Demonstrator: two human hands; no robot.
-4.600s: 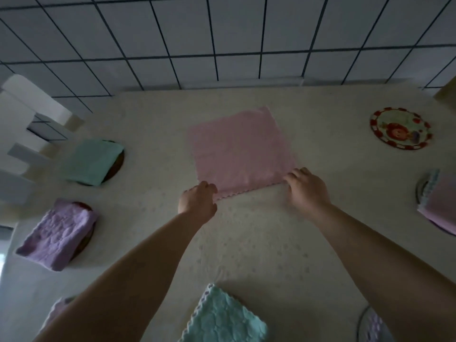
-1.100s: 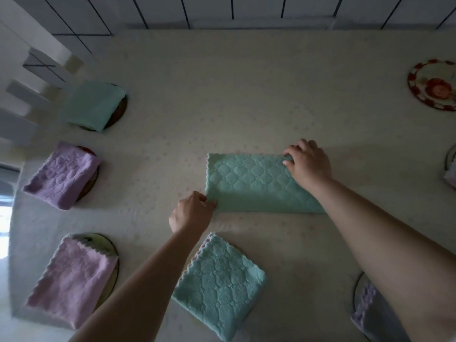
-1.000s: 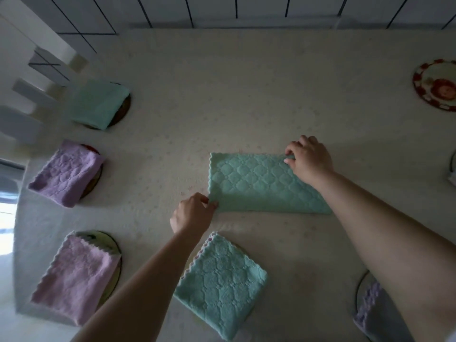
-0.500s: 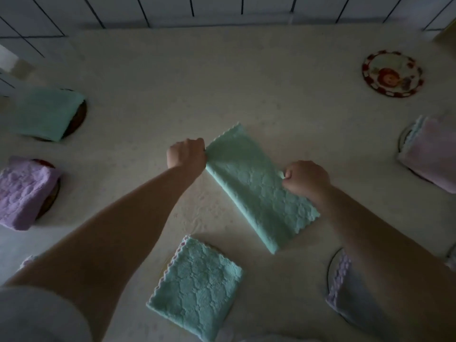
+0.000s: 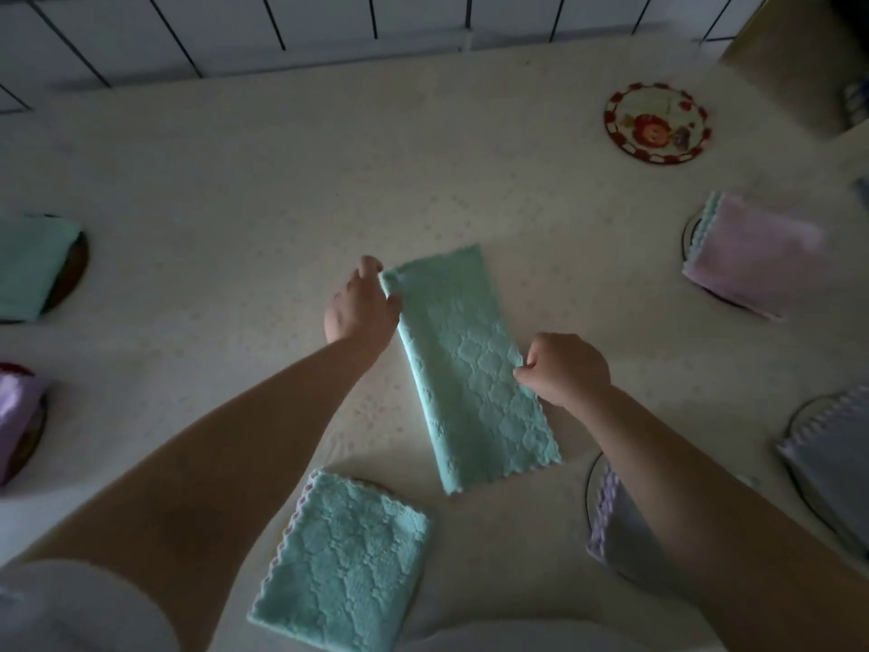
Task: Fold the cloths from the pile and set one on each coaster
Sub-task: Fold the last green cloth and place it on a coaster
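The cream tabletop [image 5: 263, 190] fills nearly everything in front of me, running up to a tiled wall [image 5: 235, 35] at the far edge. In the middle of it lies the teal cloth [image 5: 475, 369] I am working on, folded into a long strip that runs at a slant from its far end down toward me, flat on the tabletop and on no coaster. My left hand [image 5: 362, 305] sits at the strip's far left corner, fingers curled and pinching the edge there. My right hand [image 5: 566, 369] is closed on the strip's right edge about halfway along, thumb and fingertips nipping the fabric.

Just below my left forearm a second teal cloth [image 5: 343, 571], folded square, covers a coaster whose dark rim only just shows at its far side. To my right a lavender cloth [image 5: 625, 534] lies on a round coaster [image 5: 590, 482], partly hidden by my right arm. Further right, a grey-blue cloth [image 5: 832, 468] rests on another coaster, cut off by the edge of view. Beyond that a pink cloth [image 5: 752, 256] sits on its own coaster at the right side.

On the left, a green cloth [image 5: 28, 261] lies over a dark coaster [image 5: 75, 270], and nearer me a purple cloth [image 5: 14, 416] on another, both partly out of view. At the far right a patterned coaster [image 5: 657, 123] with a red border lies bare.
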